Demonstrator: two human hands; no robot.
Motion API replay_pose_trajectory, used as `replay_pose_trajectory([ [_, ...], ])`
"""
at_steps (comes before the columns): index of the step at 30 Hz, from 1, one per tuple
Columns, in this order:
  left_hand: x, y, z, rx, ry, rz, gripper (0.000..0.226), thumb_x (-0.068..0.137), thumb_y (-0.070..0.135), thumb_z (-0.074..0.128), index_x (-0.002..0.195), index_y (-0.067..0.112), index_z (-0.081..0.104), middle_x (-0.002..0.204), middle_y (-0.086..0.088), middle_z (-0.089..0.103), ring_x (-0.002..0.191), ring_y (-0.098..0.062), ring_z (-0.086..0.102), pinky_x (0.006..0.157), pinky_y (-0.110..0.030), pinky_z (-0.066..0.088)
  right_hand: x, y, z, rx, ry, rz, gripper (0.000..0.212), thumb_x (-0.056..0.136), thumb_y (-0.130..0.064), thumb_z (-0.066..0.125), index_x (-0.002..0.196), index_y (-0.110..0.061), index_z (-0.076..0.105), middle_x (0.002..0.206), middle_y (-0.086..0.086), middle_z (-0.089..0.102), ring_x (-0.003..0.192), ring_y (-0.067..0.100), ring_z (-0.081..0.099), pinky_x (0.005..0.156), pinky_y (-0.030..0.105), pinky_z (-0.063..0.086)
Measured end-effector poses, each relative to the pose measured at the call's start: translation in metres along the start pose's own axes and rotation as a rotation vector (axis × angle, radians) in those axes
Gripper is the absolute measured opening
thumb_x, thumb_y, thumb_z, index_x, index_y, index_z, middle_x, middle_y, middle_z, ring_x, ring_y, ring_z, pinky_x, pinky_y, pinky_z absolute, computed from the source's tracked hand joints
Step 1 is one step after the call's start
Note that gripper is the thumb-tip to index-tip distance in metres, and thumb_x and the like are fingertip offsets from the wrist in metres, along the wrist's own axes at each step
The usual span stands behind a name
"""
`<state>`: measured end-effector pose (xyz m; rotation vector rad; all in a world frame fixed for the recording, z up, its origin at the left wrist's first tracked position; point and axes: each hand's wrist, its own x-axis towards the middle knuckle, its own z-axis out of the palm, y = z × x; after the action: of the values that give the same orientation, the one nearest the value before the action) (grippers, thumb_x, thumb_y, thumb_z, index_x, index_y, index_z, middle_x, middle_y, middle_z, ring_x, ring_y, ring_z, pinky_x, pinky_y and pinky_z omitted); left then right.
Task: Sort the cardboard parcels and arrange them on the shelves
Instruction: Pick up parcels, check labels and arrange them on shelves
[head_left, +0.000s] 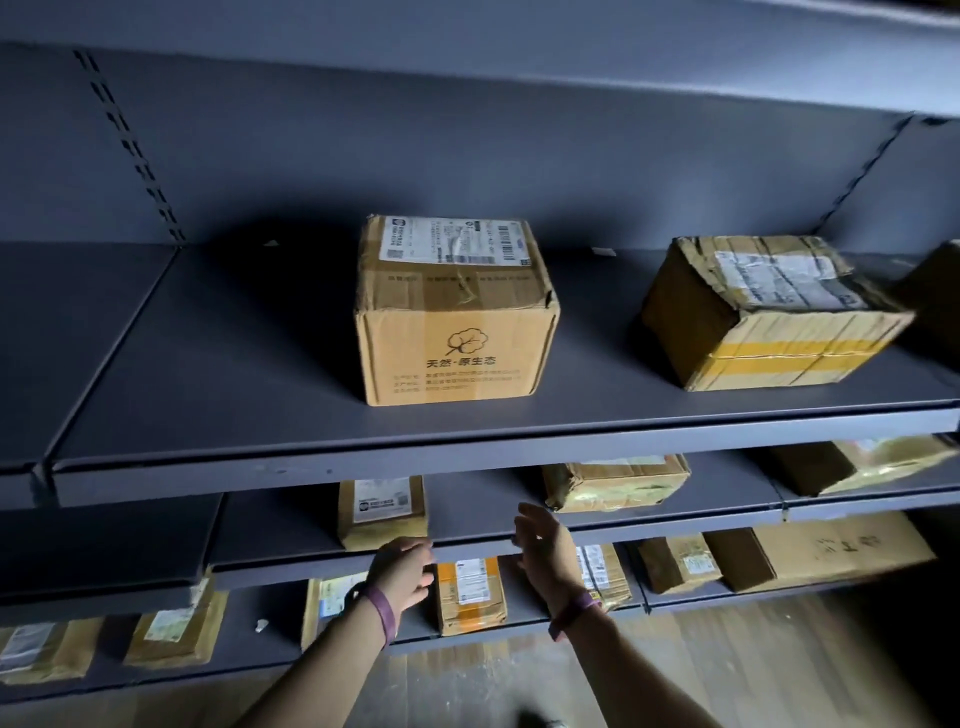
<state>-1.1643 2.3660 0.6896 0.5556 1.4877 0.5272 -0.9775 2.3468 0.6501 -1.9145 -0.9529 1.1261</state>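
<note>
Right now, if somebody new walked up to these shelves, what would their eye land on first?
The upright cardboard box with the flower logo, midway along the upper shelf, draws the eye first. To its right sits a battered box with yellow tape, turned at an angle. Below, the left hand and right hand, both empty, reach toward the middle shelf.

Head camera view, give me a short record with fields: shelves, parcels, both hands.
upper grey metal shelf: bears tan cardboard box with flower logo and crumpled brown box with yellow tape, set apart
middle shelf: small labelled cardboard parcel near its front edge
left hand: open, holds nothing
right hand: open, fingers spread, holds nothing
</note>
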Motion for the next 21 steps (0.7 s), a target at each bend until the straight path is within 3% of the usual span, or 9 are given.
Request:
replay_pose_trajectory([
  [4,0.001,0.018,0.065,0.097,-0.058,0.103,0.025,0.096,0.007,0.045,0.076,0.021,0.052,0.102,-0.009,0.053,0.093,-0.023,0.052,0.088,-0.037,0.047,0.005,-0.010,-0.068,-0.026,0.229,-0.043,0.024,0.093,-0.013,0.052,0.110,-0.023,0.066,0.086,0.002,0.071,0.080,0.024,0.068,0.074,0.041,0.057],
  [6,-0.001,0.029,0.100,0.060,-0.078,0.105,0.021,0.095,0.007,0.046,0.080,0.018,0.056,0.099,-0.008,0.053,0.088,-0.022,0.054,0.080,-0.031,0.050,0.011,-0.007,-0.104,-0.027,0.307,-0.059,0.023,0.094,-0.011,0.052,0.112,-0.017,0.065,0.085,0.004,0.068,0.078,0.025,0.065,0.068,0.033,0.051],
  [7,-0.001,0.032,0.117,0.070,-0.070,0.119,0.015,0.095,0.008,0.049,0.095,0.014,0.062,0.103,-0.008,0.057,0.094,-0.024,0.058,0.085,-0.032,0.050,0.016,-0.003,-0.122,-0.045,0.334,-0.072,0.022,0.094,-0.011,0.053,0.112,-0.015,0.064,0.088,0.005,0.067,0.079,0.026,0.064,0.067,0.029,0.046],
  [10,0.001,0.042,0.163,0.075,-0.016,0.167,0.026,0.094,0.009,0.054,0.120,0.010,0.059,0.116,-0.004,0.058,0.115,-0.027,0.054,0.102,-0.038,0.043,0.041,0.016,-0.172,-0.079,0.359,-0.045,0.025,0.093,-0.009,0.053,0.117,-0.007,0.060,0.108,0.016,0.064,0.102,0.033,0.059,0.080,0.030,0.043],
  [13,0.005,0.047,0.197,-0.019,0.066,0.155,0.006,0.092,0.017,0.060,0.087,0.019,0.059,0.081,0.010,0.066,0.083,-0.017,0.054,0.081,-0.030,0.044,0.066,0.032,-0.209,-0.128,0.248,0.028,0.037,0.096,-0.014,0.053,0.131,-0.003,0.049,0.128,0.020,0.054,0.120,0.034,0.048,0.094,0.032,0.038],
  [15,0.011,0.049,0.212,-0.061,0.134,0.160,0.017,0.090,0.020,0.063,0.074,0.020,0.055,0.064,0.011,0.066,0.071,-0.014,0.050,0.076,-0.029,0.043,0.080,0.037,-0.223,-0.112,0.152,0.042,0.046,0.098,-0.022,0.052,0.139,-0.003,0.041,0.138,0.018,0.049,0.128,0.032,0.045,0.102,0.034,0.037],
  [17,0.010,0.051,0.225,-0.087,0.148,0.141,0.003,0.092,0.014,0.060,0.094,0.012,0.059,0.098,-0.008,0.065,0.087,-0.021,0.053,0.085,-0.033,0.045,0.094,0.039,-0.229,-0.108,0.060,0.046,0.051,0.099,-0.029,0.050,0.142,-0.004,0.039,0.140,0.013,0.049,0.131,0.031,0.046,0.105,0.034,0.036],
  [19,0.010,0.050,0.234,-0.071,0.160,0.110,0.023,0.095,0.010,0.054,0.117,0.003,0.057,0.129,-0.018,0.054,0.108,-0.026,0.051,0.096,-0.037,0.042,0.106,0.043,-0.231,-0.124,-0.023,0.027,0.041,0.099,-0.034,0.048,0.129,-0.006,0.052,0.126,0.010,0.061,0.115,0.029,0.057,0.097,0.035,0.044],
  [21,0.012,0.049,0.238,-0.035,0.199,0.129,0.008,0.094,0.008,0.055,0.097,0.005,0.061,0.121,-0.014,0.057,0.113,-0.028,0.052,0.103,-0.041,0.041,0.113,0.043,-0.231,-0.137,-0.074,0.005,0.031,0.099,-0.033,0.047,0.112,-0.009,0.060,0.101,0.007,0.067,0.093,0.024,0.060,0.079,0.032,0.048],
])
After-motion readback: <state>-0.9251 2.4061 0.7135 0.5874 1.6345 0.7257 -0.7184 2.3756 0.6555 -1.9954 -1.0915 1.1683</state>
